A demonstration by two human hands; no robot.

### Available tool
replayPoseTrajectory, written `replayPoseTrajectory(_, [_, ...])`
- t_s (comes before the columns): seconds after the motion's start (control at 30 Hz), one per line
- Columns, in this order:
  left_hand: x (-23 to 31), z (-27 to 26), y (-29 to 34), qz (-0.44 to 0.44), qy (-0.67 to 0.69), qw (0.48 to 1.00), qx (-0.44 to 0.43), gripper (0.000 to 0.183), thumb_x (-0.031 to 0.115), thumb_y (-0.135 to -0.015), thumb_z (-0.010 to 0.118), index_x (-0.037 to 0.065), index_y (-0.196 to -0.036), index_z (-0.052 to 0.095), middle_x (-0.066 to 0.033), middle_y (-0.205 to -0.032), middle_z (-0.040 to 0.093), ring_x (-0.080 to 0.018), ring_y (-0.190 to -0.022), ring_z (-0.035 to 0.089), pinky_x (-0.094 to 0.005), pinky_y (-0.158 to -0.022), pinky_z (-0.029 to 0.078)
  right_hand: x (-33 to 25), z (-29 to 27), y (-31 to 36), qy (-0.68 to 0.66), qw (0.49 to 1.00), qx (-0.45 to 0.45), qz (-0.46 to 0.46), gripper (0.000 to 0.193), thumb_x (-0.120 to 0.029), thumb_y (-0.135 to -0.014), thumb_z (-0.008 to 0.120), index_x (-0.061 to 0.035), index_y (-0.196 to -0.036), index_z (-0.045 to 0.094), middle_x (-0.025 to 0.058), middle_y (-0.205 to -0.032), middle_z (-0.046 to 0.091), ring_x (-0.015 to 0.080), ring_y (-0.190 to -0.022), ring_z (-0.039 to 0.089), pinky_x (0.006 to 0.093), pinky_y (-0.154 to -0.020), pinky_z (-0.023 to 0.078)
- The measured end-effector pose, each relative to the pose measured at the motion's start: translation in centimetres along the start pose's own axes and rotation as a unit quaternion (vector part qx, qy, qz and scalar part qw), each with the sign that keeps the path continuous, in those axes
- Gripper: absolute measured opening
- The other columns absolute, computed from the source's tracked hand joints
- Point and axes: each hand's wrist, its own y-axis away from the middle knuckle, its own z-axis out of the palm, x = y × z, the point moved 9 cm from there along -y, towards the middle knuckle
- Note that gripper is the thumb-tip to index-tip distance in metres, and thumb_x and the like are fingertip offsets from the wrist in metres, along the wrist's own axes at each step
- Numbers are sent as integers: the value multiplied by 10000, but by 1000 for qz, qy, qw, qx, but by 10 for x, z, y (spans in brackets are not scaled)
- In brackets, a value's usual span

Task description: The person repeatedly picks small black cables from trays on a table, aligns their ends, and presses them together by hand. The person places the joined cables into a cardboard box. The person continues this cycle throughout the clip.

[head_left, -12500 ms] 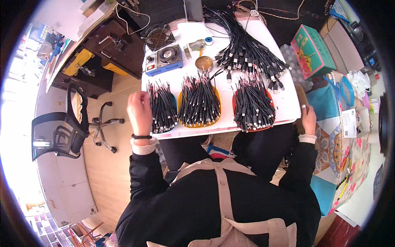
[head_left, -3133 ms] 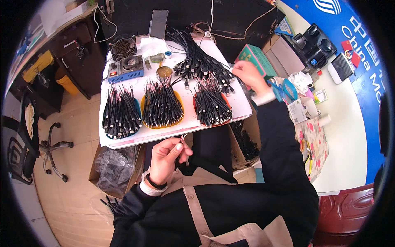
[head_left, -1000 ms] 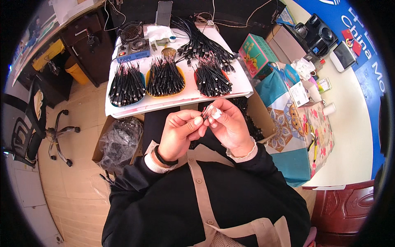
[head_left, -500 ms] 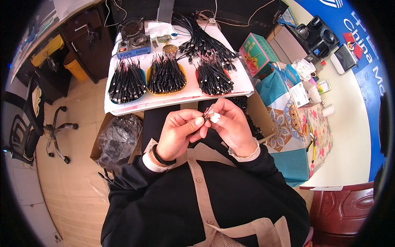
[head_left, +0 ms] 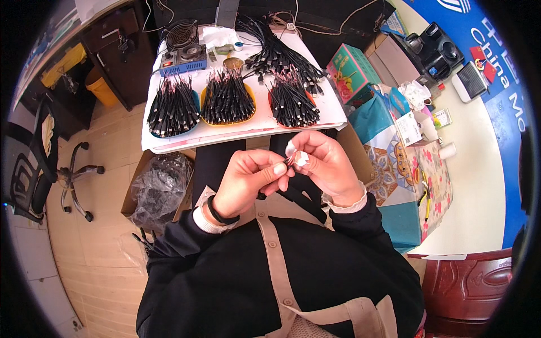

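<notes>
In front of my chest, my left hand point(head_left: 251, 176) is closed, thumb against fingers, on a short black cable with thin reddish wire ends point(head_left: 289, 161). My right hand point(head_left: 327, 169) pinches at those same wire ends, its thumb and index finger wrapped in white tape point(head_left: 302, 158). The fingers partly hide the cable. Just beyond my hands, three trays hold upright bunches of short black cables: a left bunch point(head_left: 173, 108), a middle bunch point(head_left: 227, 98) in a yellow tray, and a right bunch point(head_left: 293, 100) in a red one.
On the white table point(head_left: 248, 133) stand a blue soldering unit point(head_left: 183, 66), a small round tin point(head_left: 232, 63) and a heap of longer cables point(head_left: 276, 53). Below left is a box with clear plastic point(head_left: 160, 186). A green carton point(head_left: 354, 70) and a cloth-covered stand with yellow-handled pliers point(head_left: 426, 203) are right.
My right hand has shifted slightly right, and its index finger is raised a little, showing its white tape. My left hand keeps its pinch on the cable.
</notes>
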Motion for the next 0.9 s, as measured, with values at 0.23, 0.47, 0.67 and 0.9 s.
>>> replayPoseTrajectory(0.23, [6,5,4,23,-48,999,4,144,63,-935,577,-54,-969,654,-92,-750,662,-57,-533,469,-185,-487,362,13,3,1,-115,990,-36,67,137,-122,-927,616,-27,-1012,567,-8,-887,598,66,-750,569,194,-655,432])
replayPoseTrajectory(0.47, [3,10,4,-6,-78,996,-40,146,48,-937,567,-59,-1000,643,-88,-794,668,-65,-590,498,-189,-539,402,7,-1,3,-16,996,-27,81,135,-132,-927,606,-43,-1007,544,-23,-863,574,34,-749,539,167,-623,394])
replayPoseTrajectory(0.67, [-5,11,4,-32,-71,995,-60,139,32,-941,548,-60,-997,636,-79,-801,668,-62,-601,504,-190,-549,409,17,1,2,10,984,-97,152,149,-154,-928,591,-64,-1008,504,-22,-875,560,24,-770,528,141,-585,356])
replayPoseTrajectory(0.9, [-8,9,-1,-54,-55,995,-69,130,37,-941,558,-45,-997,642,-65,-807,675,-52,-612,507,-188,-562,411,41,-5,2,-119,964,-98,219,309,-258,-879,665,-47,-1009,479,28,-883,574,88,-725,588,154,-560,382])
